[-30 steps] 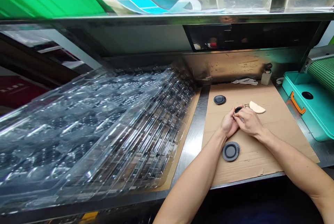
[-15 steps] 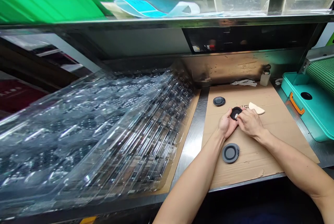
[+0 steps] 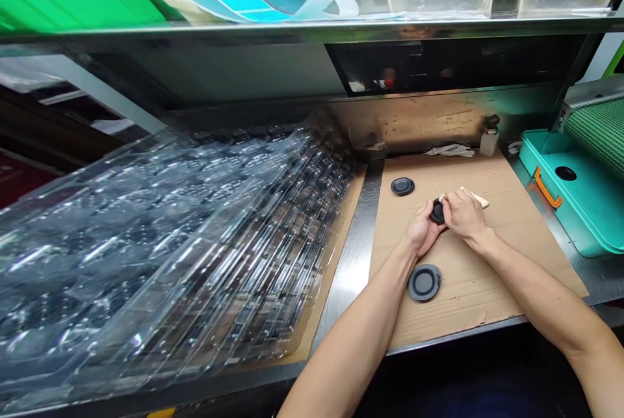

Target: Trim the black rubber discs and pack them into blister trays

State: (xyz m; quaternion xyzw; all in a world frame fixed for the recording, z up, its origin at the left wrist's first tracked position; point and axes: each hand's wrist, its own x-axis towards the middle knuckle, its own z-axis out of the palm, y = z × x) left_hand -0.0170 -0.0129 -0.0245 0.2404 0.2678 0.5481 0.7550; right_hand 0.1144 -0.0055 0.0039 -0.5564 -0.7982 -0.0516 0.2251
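Observation:
A small round black lid-like part [image 3: 437, 212] rests in the fingers of my left hand [image 3: 422, 232], which is closed around its edge. My right hand [image 3: 465, 215] is pinched over the part's upper rim, with a tiny white tip [image 3: 441, 198] showing at the fingers; the rest of that white piece is hidden. Behind the right hand lies a cream-coloured pad [image 3: 480, 199], partly covered. Further back to the left sits a dark round part [image 3: 402, 186], seemingly stacked on another. Nearer to me a grey round part [image 3: 424, 283] with a small side tab lies flat on the cardboard sheet [image 3: 487, 294].
Nested clear plastic trays [image 3: 195, 229] fill the bench's left side. At the back stand a small bottle [image 3: 489, 138] and a crumpled white cloth [image 3: 449, 151]. A teal bin [image 3: 592, 207] with an orange handle holds a black disc. A metal shelf [image 3: 292, 31] crosses above.
The white piece at my right fingertips has gone from the inside of the black part to its upper rim. My right hand now covers more of the part. The whole view has shifted slightly.

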